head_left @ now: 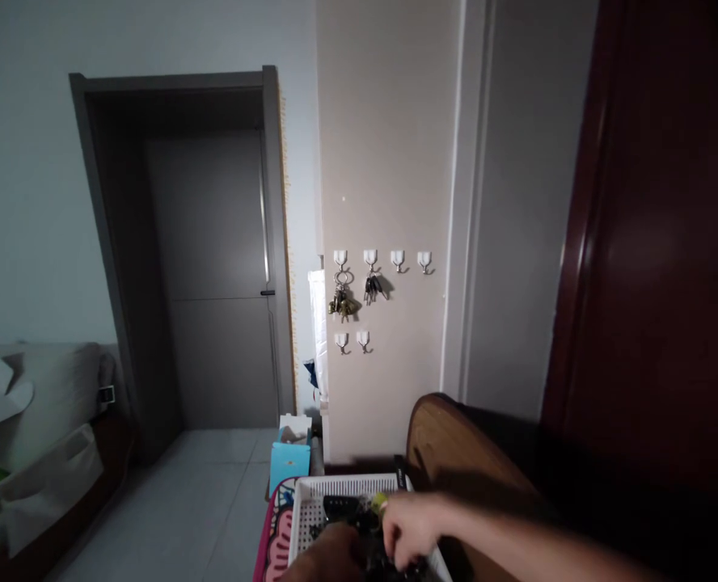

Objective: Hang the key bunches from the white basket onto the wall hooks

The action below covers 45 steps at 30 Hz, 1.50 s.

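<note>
My right hand (412,527) reaches down into a white plastic basket (294,529), its fingers curled together among dark items; what they grip, if anything, is hidden. My left hand (328,556) is low in the same basket at the bottom edge of the view, blurred, with its fingers out of sight. Between and beyond the hands lie a black object (340,508) and a yellow-green piece (379,501). On the wall ahead, one bunch of keys (343,304) hangs from a white hook (340,257), and a second bunch (373,287) hangs from the neighbouring hook (369,257).
Several other hooks, including one at the upper right (424,259), carry nothing. The basket stands on a pink patterned surface (279,533). A brown wooden board (456,440) leans at right. Left are a blue box (290,461), a grey door (213,242) and a sofa (61,388).
</note>
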### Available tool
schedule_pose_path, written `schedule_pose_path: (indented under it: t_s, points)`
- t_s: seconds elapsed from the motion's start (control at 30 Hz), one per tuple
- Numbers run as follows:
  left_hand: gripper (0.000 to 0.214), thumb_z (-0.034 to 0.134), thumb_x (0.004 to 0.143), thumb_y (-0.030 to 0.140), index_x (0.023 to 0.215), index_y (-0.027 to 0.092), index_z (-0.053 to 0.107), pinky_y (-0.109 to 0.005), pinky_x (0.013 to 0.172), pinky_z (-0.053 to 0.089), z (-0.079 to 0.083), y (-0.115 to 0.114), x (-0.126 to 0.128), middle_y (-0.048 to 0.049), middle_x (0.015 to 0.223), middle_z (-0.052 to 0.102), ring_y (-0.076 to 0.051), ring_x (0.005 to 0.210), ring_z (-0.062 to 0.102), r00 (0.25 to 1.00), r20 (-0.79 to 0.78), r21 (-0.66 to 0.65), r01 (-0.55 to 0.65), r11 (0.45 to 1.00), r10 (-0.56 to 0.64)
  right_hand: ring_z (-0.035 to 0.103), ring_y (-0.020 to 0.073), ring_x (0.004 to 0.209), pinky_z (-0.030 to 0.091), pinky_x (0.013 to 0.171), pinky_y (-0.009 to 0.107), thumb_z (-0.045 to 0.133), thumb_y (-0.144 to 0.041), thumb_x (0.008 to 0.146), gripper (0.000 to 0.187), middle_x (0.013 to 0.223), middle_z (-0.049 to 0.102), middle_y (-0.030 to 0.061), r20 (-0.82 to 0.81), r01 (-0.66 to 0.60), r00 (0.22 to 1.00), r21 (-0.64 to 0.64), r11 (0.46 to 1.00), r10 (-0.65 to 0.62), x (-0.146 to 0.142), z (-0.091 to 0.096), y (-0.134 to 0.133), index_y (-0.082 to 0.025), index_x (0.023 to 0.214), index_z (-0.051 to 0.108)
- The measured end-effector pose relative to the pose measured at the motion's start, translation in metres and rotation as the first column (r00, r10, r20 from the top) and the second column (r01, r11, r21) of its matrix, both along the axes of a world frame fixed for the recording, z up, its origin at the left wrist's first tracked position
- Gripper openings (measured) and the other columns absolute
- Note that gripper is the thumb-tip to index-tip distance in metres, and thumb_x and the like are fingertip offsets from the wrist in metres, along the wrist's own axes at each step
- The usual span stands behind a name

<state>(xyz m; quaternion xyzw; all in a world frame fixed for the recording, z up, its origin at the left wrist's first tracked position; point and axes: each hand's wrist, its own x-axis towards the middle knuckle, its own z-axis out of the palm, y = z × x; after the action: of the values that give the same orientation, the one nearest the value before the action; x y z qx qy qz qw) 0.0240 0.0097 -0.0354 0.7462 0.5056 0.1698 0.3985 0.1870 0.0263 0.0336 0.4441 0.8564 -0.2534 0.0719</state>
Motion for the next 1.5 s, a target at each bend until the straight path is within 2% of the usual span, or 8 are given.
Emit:
schedule_pose_path:
  t_s: [0.13, 0.27, 0.5, 0.63, 0.77, 0.93, 1.17, 1.5]
  points:
    - [0.020, 0.048, 0.048, 0.019, 0.065, 0.021, 0.060, -0.022, 0.049, 0.032, -0.005, -0.005, 0.008, 0.0021, 0.059, 0.056, -0.015, 0.058, 0.046, 0.995, -0.076, 0.033, -0.063, 0.998, 0.065, 0.051, 0.0188, 0.064, 0.037, 0.046, 0.024, 0.056, -0.023, 0.045, 0.024, 0.063, 0.056, 0.0027, 0.337, -0.111, 0.941, 0.216, 0.970, 0.033, -0.012, -0.011, -0.018, -0.020, 0.069, 0.062]
    - [0.020, 0.047, 0.046, 0.016, 0.061, 0.018, 0.061, -0.021, 0.048, 0.033, 0.003, -0.005, 0.010, 0.0012, 0.055, 0.056, -0.013, 0.052, 0.045, 0.993, -0.113, 0.051, -0.036, 0.998, 0.042, 0.050, 0.0232, 0.072, 0.038, 0.055, 0.028, 0.056, -0.018, 0.045, 0.022, 0.070, 0.056, 0.0102, 0.396, -0.170, 0.916, 0.239, 0.956, 0.064, -0.021, -0.006, -0.023, -0.014, 0.065, 0.063]
    - [0.016, 0.045, 0.049, 0.012, 0.057, 0.018, 0.058, -0.020, 0.052, 0.033, 0.008, -0.010, 0.006, 0.0009, 0.053, 0.052, -0.011, 0.052, 0.044, 0.990, -0.067, 0.125, -0.117, 0.985, 0.126, 0.041, 0.0098, 0.042, 0.029, 0.042, 0.020, 0.051, -0.012, 0.043, 0.009, 0.036, 0.043, -0.0025, 0.154, -0.120, 0.984, 0.214, 0.969, 0.088, -0.018, -0.009, -0.009, -0.018, 0.044, 0.058]
    - [0.015, 0.042, 0.056, 0.013, 0.061, 0.017, 0.055, -0.021, 0.061, 0.033, 0.011, -0.008, 0.004, -0.0006, 0.063, 0.052, -0.011, 0.062, 0.045, 0.984, 0.042, 0.288, -0.179, 0.941, 0.174, 0.037, 0.0062, 0.039, 0.025, 0.038, 0.017, 0.051, -0.013, 0.045, 0.008, 0.038, 0.044, -0.0055, -0.029, -0.045, 0.998, 0.116, 0.992, 0.048, -0.011, -0.007, 0.010, -0.019, 0.045, 0.056]
    - [0.012, 0.041, 0.059, 0.014, 0.062, 0.014, 0.052, -0.022, 0.063, 0.033, 0.013, -0.006, 0.002, -0.0003, 0.061, 0.049, -0.010, 0.062, 0.044, 0.955, 0.133, 0.261, -0.292, 0.920, 0.265, 0.038, 0.0053, 0.040, 0.025, 0.038, 0.016, 0.050, -0.014, 0.049, 0.007, 0.042, 0.046, -0.0059, -0.195, 0.072, 0.978, -0.053, 0.996, -0.081, -0.006, 0.000, 0.019, -0.017, 0.051, 0.056]
    - [0.010, 0.044, 0.058, 0.017, 0.062, 0.014, 0.052, -0.022, 0.062, 0.034, 0.016, -0.008, 0.001, 0.0011, 0.058, 0.049, -0.010, 0.061, 0.045, 0.949, 0.227, 0.125, -0.253, 0.959, 0.221, 0.046, 0.0062, 0.046, 0.030, 0.040, 0.015, 0.047, -0.014, 0.057, 0.004, 0.049, 0.050, -0.0044, -0.393, 0.203, 0.858, -0.332, 0.921, -0.330, -0.007, 0.009, 0.020, -0.016, 0.059, 0.051]
    - [0.028, 0.053, 0.056, 0.021, 0.082, 0.013, 0.048, -0.020, 0.063, 0.035, 0.026, -0.009, 0.006, -0.0011, 0.073, 0.053, -0.010, 0.068, 0.046, 0.852, 0.496, 0.002, -0.193, 0.981, 0.167, 0.052, 0.0077, 0.052, 0.038, 0.047, 0.018, 0.044, -0.020, 0.066, 0.006, 0.054, 0.054, -0.0010, -0.553, 0.187, 0.671, -0.518, 0.834, -0.494, -0.010, 0.023, 0.020, -0.014, 0.065, 0.042]
    - [0.014, 0.049, 0.058, 0.025, 0.061, 0.012, 0.051, -0.019, 0.054, 0.032, 0.061, 0.018, 0.008, 0.0030, 0.054, 0.048, -0.007, 0.052, 0.040, 0.751, 0.585, 0.003, -0.379, 0.925, 0.306, 0.052, 0.0081, 0.054, 0.039, 0.049, 0.019, 0.043, -0.026, 0.068, 0.012, 0.063, 0.055, 0.0016, -0.660, 0.274, 0.544, -0.443, 0.854, -0.517, -0.009, 0.039, 0.023, -0.014, 0.067, 0.044]
